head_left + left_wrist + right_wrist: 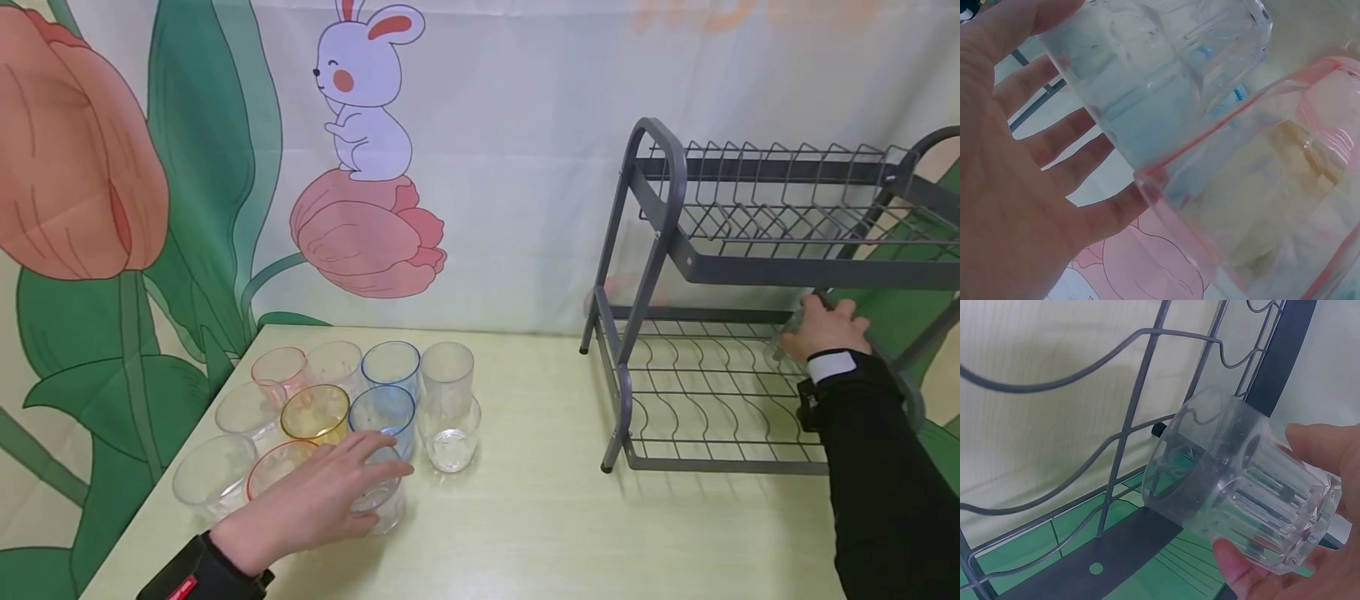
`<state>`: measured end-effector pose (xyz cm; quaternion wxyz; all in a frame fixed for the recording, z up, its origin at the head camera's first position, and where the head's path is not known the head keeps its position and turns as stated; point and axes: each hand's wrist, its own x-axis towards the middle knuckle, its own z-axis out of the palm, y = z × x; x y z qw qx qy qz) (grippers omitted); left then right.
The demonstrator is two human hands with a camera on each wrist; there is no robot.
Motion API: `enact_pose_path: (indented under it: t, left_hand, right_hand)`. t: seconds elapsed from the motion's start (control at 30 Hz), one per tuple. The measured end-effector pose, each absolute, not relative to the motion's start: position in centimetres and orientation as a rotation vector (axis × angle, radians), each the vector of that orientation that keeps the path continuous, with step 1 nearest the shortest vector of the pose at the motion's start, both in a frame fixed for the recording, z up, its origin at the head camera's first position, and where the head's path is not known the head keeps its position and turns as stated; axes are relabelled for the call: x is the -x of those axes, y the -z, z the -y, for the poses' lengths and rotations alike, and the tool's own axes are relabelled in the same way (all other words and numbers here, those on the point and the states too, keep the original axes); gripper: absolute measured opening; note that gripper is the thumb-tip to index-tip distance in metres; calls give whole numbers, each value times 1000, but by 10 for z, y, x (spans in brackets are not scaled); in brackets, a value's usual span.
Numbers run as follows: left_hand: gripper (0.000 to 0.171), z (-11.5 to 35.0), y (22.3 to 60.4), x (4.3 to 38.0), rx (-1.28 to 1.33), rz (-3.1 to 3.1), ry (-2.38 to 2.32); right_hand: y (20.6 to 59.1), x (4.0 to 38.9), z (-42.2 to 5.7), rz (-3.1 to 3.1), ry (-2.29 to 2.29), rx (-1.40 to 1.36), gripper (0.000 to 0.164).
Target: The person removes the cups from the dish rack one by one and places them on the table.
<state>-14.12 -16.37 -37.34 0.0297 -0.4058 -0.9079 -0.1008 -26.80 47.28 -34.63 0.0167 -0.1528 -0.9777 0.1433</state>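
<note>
My right hand [825, 329] grips a clear drinking glass [1229, 481] by its thick ribbed base. The glass is mouth-down at the far right of the dish rack's lower shelf [735, 467]. In the head view it is mostly hidden by that hand. At the front right of a group of glasses, my left hand [322, 496] lies over a clear glass [1166, 75]. Its fingers are spread and fairly straight beside the rim. A red-rimmed glass [1260, 187] stands close against the little finger in the left wrist view.
Several glasses stand close together on the table's left, including a yellow-rimmed one [315, 414] and a blue one [382, 408]. Right of them is a clear pair [450, 446]. The rack's upper tier [787, 271] overhangs my right hand. A printed cloth [517, 167] hangs behind.
</note>
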Motion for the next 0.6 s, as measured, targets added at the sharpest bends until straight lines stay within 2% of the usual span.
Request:
enact_pose_path:
  t: [0.33, 0.6]
  left_hand:
    - [53, 163, 368, 141, 1260, 2826, 251]
    - [54, 163, 368, 141, 1266, 2809, 218]
  right_hand:
    - [345, 270, -476, 3068, -460, 494, 77]
    - [337, 270, -479, 3063, -423, 429, 68]
